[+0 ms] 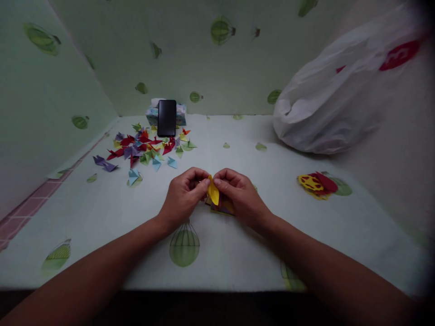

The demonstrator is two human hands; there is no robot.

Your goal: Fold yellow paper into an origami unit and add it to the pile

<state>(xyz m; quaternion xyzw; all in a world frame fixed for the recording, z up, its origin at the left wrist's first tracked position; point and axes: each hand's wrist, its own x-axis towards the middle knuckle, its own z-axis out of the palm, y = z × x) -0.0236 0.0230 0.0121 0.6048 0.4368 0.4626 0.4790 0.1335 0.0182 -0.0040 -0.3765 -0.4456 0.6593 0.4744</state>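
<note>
A piece of folded yellow origami paper [214, 192] is pinched between my two hands, over the middle of the table. My left hand [186, 192] is closed, its thumb and index finger on the paper's left edge. From the other side, my right hand [240, 192] grips the top right of the same paper with thumb and fingers. Beneath the hands lies a flat, dark patterned packet or stack [222, 208] with a yellowish edge, partly covered by the fingers. Many small folded paper cranes [146, 145] in several colours lie in a pile at the back left.
A black phone [166, 118] leans upright against a tissue box [152, 116] behind the cranes. At the back right stands a bulging white plastic bag [326, 104]. Yellow and red cut-out pieces [311, 182] lie on the right. The table cover [142, 271] has a balloon print.
</note>
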